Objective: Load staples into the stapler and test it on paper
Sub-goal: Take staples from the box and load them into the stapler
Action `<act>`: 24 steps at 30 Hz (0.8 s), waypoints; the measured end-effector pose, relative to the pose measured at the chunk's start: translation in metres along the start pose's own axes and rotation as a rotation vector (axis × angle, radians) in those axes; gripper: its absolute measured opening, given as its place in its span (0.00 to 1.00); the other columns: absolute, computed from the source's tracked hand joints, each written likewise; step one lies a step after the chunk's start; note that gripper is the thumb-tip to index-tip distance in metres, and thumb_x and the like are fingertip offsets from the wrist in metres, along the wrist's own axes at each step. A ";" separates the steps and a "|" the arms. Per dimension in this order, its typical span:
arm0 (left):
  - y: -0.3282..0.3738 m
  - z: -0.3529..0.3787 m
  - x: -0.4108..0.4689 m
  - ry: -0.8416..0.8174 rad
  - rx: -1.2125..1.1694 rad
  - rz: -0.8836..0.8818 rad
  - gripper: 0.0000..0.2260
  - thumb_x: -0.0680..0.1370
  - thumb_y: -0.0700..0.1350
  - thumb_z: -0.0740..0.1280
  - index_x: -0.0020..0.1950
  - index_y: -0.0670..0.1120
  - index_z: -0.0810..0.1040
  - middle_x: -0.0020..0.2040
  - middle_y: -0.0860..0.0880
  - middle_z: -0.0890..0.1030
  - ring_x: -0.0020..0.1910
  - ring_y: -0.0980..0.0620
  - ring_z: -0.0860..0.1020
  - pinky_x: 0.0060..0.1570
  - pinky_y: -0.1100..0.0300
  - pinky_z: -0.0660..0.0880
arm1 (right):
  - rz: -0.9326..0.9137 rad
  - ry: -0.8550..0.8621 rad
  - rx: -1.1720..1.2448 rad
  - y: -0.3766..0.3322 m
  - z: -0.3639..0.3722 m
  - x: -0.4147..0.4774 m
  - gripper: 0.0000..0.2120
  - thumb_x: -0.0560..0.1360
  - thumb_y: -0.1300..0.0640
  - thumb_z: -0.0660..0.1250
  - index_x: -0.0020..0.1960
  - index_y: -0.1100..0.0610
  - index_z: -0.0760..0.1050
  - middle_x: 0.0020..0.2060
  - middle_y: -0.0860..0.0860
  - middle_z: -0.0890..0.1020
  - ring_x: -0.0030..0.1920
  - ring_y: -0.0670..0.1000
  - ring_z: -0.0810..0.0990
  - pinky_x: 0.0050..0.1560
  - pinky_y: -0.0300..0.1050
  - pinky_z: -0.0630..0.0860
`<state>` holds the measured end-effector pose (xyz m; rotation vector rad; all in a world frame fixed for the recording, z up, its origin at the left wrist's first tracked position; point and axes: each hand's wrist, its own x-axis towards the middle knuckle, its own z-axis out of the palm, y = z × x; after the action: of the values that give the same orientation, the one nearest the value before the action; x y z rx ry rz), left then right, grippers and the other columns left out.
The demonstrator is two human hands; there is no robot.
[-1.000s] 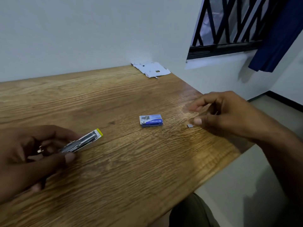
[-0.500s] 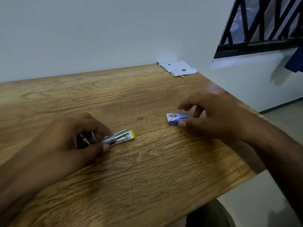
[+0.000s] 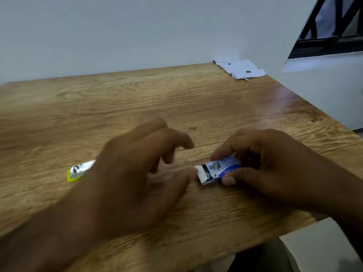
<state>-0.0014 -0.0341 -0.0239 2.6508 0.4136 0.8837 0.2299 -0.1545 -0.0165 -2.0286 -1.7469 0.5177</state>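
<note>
A small blue-and-white staple box (image 3: 220, 169) lies on the wooden table (image 3: 196, 99), its white end flap open toward the left. My right hand (image 3: 269, 160) grips the box between thumb and fingers. My left hand (image 3: 137, 173) is blurred, fingers spread, its thumb tip touching the open flap. The stapler (image 3: 78, 170), silver with a yellow tip, lies on the table behind my left wrist, which hides most of it.
Torn white paper (image 3: 239, 69) lies at the table's far right corner against the wall. The table's right edge drops off to the floor. A barred window is at the upper right.
My left hand let go of the stapler and moved right to the staple box. My right hand closed on the box, whose end flap now stands open. The camera turned left.
</note>
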 end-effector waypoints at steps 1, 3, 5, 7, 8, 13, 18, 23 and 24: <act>0.004 0.005 -0.002 -0.070 -0.006 -0.023 0.18 0.74 0.55 0.76 0.61 0.51 0.80 0.45 0.57 0.75 0.38 0.63 0.73 0.37 0.66 0.69 | -0.014 -0.017 0.002 -0.003 0.002 -0.002 0.18 0.65 0.43 0.77 0.54 0.33 0.82 0.46 0.34 0.81 0.50 0.37 0.77 0.45 0.38 0.78; 0.006 0.012 -0.005 -0.187 -0.013 -0.081 0.22 0.73 0.60 0.76 0.62 0.51 0.80 0.48 0.57 0.76 0.41 0.64 0.74 0.38 0.61 0.74 | -0.035 -0.042 0.022 -0.010 0.004 -0.005 0.19 0.64 0.41 0.75 0.54 0.32 0.81 0.46 0.35 0.82 0.49 0.38 0.79 0.47 0.41 0.79; 0.007 0.016 -0.005 -0.230 -0.021 -0.100 0.19 0.74 0.60 0.74 0.59 0.52 0.81 0.50 0.56 0.78 0.44 0.58 0.78 0.40 0.53 0.78 | -0.041 -0.045 0.042 -0.013 0.006 -0.007 0.20 0.62 0.39 0.71 0.54 0.33 0.81 0.47 0.35 0.82 0.49 0.40 0.80 0.49 0.45 0.80; 0.005 0.018 -0.006 -0.218 -0.031 -0.078 0.14 0.75 0.58 0.73 0.56 0.51 0.83 0.49 0.56 0.79 0.44 0.56 0.80 0.41 0.52 0.78 | -0.034 -0.039 0.046 -0.014 0.005 -0.007 0.21 0.61 0.39 0.70 0.54 0.33 0.81 0.46 0.36 0.82 0.49 0.40 0.80 0.50 0.47 0.81; 0.004 0.018 -0.006 -0.210 -0.036 -0.074 0.14 0.75 0.57 0.74 0.56 0.51 0.83 0.49 0.56 0.80 0.44 0.57 0.79 0.41 0.53 0.78 | -0.029 -0.037 0.046 -0.013 0.004 -0.006 0.21 0.61 0.39 0.70 0.54 0.33 0.82 0.46 0.35 0.82 0.49 0.39 0.80 0.50 0.46 0.81; 0.002 0.014 -0.002 -0.231 -0.080 -0.066 0.14 0.74 0.56 0.76 0.55 0.51 0.82 0.47 0.58 0.80 0.41 0.64 0.75 0.40 0.63 0.73 | -0.013 -0.043 0.006 -0.006 -0.002 -0.006 0.21 0.62 0.37 0.71 0.55 0.30 0.79 0.51 0.29 0.79 0.53 0.35 0.78 0.48 0.39 0.79; 0.001 0.011 0.001 -0.223 -0.128 -0.084 0.13 0.71 0.54 0.80 0.46 0.49 0.82 0.41 0.59 0.79 0.37 0.70 0.71 0.38 0.72 0.66 | -0.003 -0.047 -0.010 0.003 -0.010 -0.011 0.23 0.62 0.28 0.67 0.56 0.25 0.76 0.54 0.28 0.79 0.55 0.32 0.77 0.46 0.38 0.79; 0.001 0.010 0.003 -0.222 -0.139 -0.070 0.13 0.70 0.53 0.81 0.44 0.47 0.83 0.39 0.59 0.78 0.35 0.72 0.71 0.38 0.75 0.64 | -0.040 0.068 -0.139 -0.002 -0.012 -0.010 0.21 0.65 0.23 0.63 0.57 0.24 0.73 0.55 0.28 0.77 0.56 0.35 0.76 0.46 0.45 0.79; 0.001 0.011 0.003 -0.223 -0.141 -0.066 0.13 0.70 0.53 0.81 0.44 0.47 0.83 0.39 0.59 0.78 0.35 0.72 0.71 0.38 0.75 0.64 | -0.061 0.126 -0.146 -0.009 -0.013 -0.009 0.17 0.66 0.25 0.64 0.53 0.27 0.76 0.53 0.29 0.77 0.55 0.37 0.76 0.44 0.45 0.77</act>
<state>0.0076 -0.0356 -0.0301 2.5531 0.3660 0.5670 0.2280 -0.1629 -0.0006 -2.0493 -1.8106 0.2435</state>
